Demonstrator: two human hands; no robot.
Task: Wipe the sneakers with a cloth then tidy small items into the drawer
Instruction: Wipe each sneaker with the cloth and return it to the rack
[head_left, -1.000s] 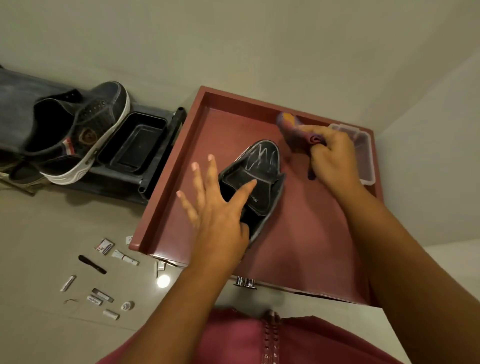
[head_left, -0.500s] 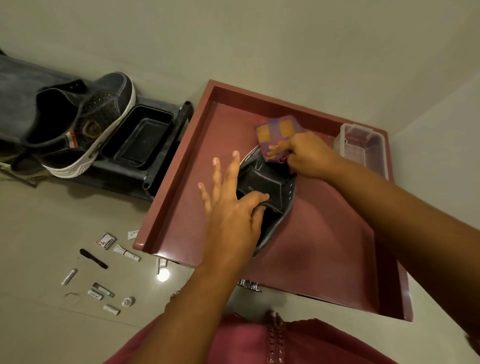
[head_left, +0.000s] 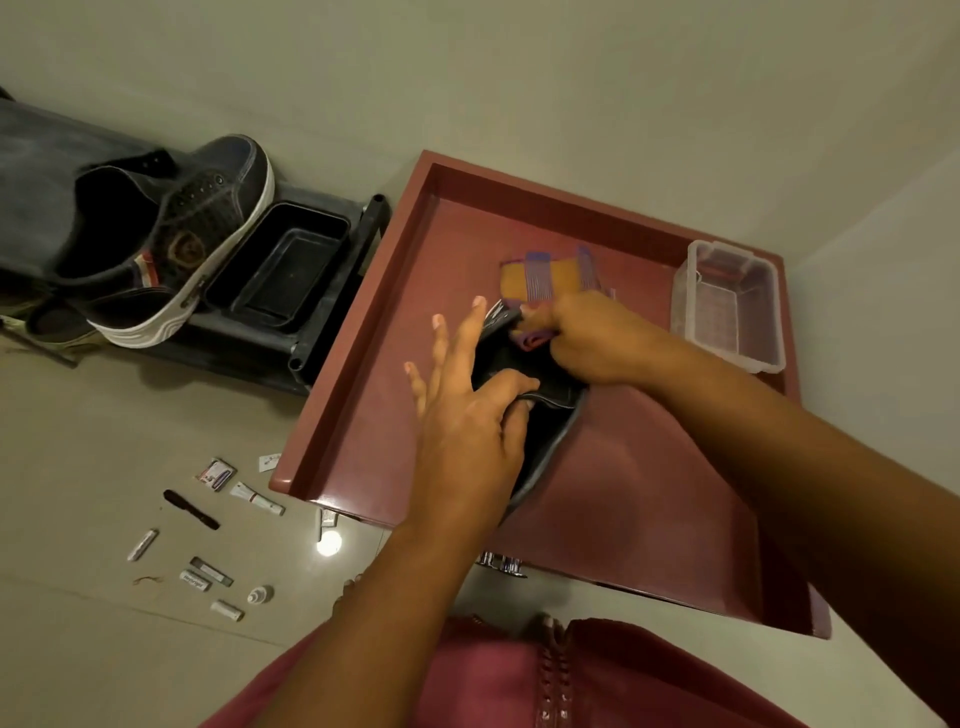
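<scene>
A black sneaker (head_left: 545, 415) lies in the open red drawer (head_left: 363, 364). My left hand (head_left: 467, 415) holds it at the opening, thumb hooked inside the collar, other fingers straight along its left side. My right hand (head_left: 587, 338) grips a purple and orange cloth (head_left: 550, 275) and presses it on the sneaker's front, which is mostly hidden under both hands. A second dark sneaker (head_left: 171, 239) with a white sole sits on a low black rack at the left. Several small items (head_left: 208, 519) lie scattered on the floor left of the drawer.
A clear plastic box (head_left: 727, 306) stands in the drawer's far right corner. A black tray (head_left: 285, 265) sits on the rack (head_left: 332, 332) beside the second sneaker. The drawer's metal handle (head_left: 501, 564) shows at its near edge. My red garment (head_left: 493, 675) fills the bottom.
My right hand has brought the cloth from the drawer's far side onto the sneaker's front. My left hand has closed its thumb into the sneaker's opening.
</scene>
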